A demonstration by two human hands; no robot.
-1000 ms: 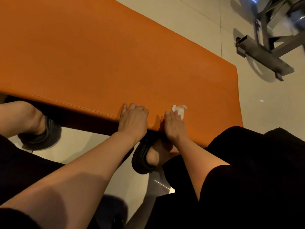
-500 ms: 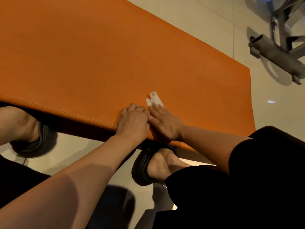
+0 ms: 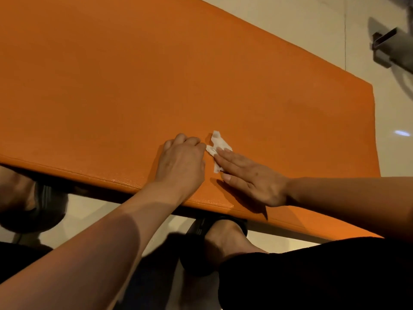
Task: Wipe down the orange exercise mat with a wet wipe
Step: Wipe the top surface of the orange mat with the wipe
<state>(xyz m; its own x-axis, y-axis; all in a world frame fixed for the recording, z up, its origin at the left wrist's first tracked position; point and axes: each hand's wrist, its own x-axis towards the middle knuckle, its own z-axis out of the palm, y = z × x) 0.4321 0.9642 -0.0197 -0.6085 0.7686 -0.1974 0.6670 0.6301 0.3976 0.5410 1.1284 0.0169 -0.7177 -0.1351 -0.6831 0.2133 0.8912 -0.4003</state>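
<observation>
The orange exercise mat (image 3: 156, 74) fills most of the view, its near edge running from the left down to the lower right. A small crumpled white wet wipe (image 3: 218, 142) lies on the mat close to that edge. My right hand (image 3: 250, 175) lies flat with straight fingers, its fingertips pressing the wipe onto the mat. My left hand (image 3: 181, 164) rests on the mat just left of the wipe, its fingers bent at the knuckles and holding nothing.
Pale tiled floor (image 3: 312, 19) lies beyond the mat. A grey metal frame of gym equipment (image 3: 388, 50) stands at the upper right. My feet in dark sandals (image 3: 44, 211) sit under the mat's near edge, with my dark-clothed knee at the lower right.
My right hand has swept the wipe leftward along the near edge and turned flat, so it now lies beside my left hand. My left hand has stayed in place.
</observation>
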